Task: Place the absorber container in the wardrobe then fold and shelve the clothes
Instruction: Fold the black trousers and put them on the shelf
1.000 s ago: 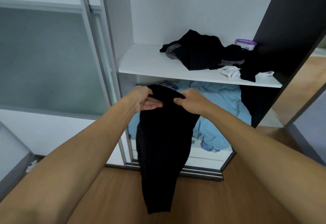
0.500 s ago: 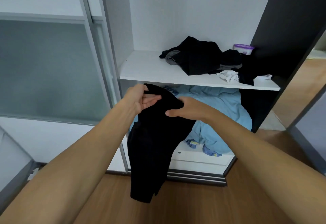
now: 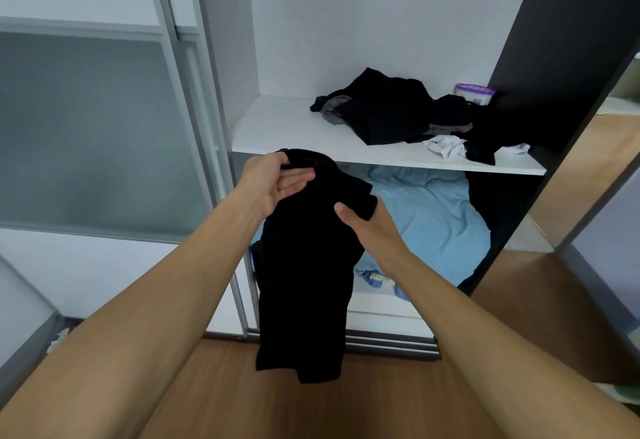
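A black garment (image 3: 304,265) hangs in front of the wardrobe, held at its top by both hands. My left hand (image 3: 273,182) pinches its upper edge just below the white shelf (image 3: 277,127). My right hand (image 3: 367,227) grips a fold lower and to the right. A heap of black and grey clothes (image 3: 388,109) and a white cloth (image 3: 446,146) lie on the shelf. The absorber container (image 3: 474,93), with its purple lid, stands at the shelf's back right, partly hidden by the clothes.
Crumpled light blue fabric (image 3: 426,217) fills the compartment under the shelf. A sliding door with frosted panels (image 3: 97,127) stands to the left. A dark wardrobe side panel (image 3: 554,58) rises on the right. Wooden floor (image 3: 311,404) lies below.
The view tilted up slightly. My right hand slid down and right along the garment, and the hanging cloth has shortened, its lower end gathered higher off the floor.
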Motion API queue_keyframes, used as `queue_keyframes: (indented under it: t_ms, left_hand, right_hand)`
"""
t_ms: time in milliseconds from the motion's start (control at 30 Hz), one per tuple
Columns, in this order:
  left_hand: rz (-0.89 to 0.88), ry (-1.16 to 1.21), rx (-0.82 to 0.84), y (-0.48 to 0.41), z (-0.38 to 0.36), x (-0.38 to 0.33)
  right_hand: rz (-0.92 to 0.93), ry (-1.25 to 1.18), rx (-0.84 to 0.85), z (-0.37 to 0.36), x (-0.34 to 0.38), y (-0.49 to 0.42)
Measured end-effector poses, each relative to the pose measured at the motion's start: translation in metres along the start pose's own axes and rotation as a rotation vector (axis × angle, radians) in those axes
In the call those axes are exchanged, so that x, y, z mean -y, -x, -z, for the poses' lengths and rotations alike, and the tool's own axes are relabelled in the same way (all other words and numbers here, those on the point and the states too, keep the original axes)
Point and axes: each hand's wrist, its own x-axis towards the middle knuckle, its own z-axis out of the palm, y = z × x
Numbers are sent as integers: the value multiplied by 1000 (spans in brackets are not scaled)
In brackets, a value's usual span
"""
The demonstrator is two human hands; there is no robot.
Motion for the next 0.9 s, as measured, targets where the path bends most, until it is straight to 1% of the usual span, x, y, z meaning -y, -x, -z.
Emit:
queue_keyframes:
  t_ms: [200, 300, 433, 633, 733, 800, 833, 900]
  left_hand:
    - [-143, -331, 19, 5, -5, -6]
    - [-172, -464, 10, 9, -1, -11]
    - [-154, -448, -33, 12, -4, -10]
    - [-161, -471, -106, 18, -10, 1]
    - [-142, -450, -69, 19, -6, 3]
    - [-132, -501, -40, 16, 3, 2]
    - [-175, -568, -67, 13, 10, 3]
    - [-339, -664, -146, 6, 27, 8]
  right_hand:
    - [-15, -131, -8, -3, 3, -5]
    - [-26, -203, 5, 8, 11, -8]
    - [8, -127, 24, 8, 24, -10]
    - [49, -24, -57, -3, 33, -13]
    - [26, 56, -41, 1, 42, -18]
    - [-17, 23, 6, 7, 48, -20]
    - [-37, -18, 33, 10, 51, -20]
    - [-46, -113, 92, 17, 56, -18]
